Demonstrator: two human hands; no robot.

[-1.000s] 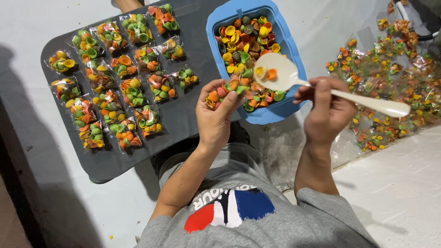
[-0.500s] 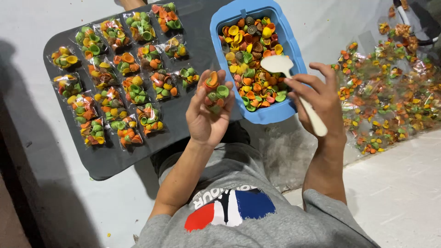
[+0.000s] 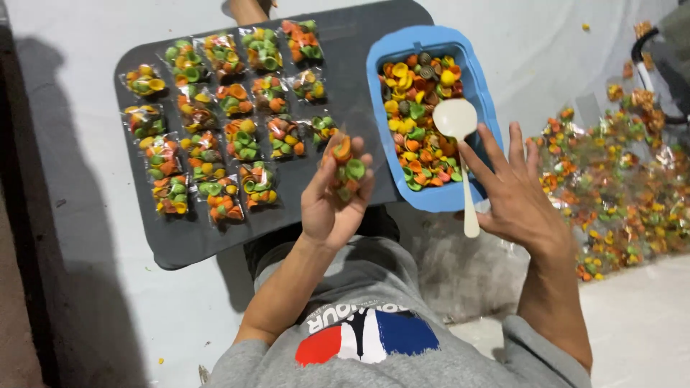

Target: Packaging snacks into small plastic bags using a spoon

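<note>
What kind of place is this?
Probably a small home workshop for packing snacks: filled clear packets lie in rows on a dark tray, beside a blue tub of colourful shell-shaped pieces and a white spoon.

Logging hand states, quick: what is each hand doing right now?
Left hand: closed around a small clear bag of colourful shells.
Right hand: open, fingers spread, holding nothing; white spoon beside it.

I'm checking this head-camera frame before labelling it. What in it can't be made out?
- Small packet in the left hand: whether sealed is hidden by the fingers.
- Bottom of the blue tub: covered by coloured shells.
- White spoon: the right hand lies beside its handle; contact unclear.
- Heap of filled packets at right: cut by the edge, blurred.
- Dark tray: far edge cut off at the top.
</note>
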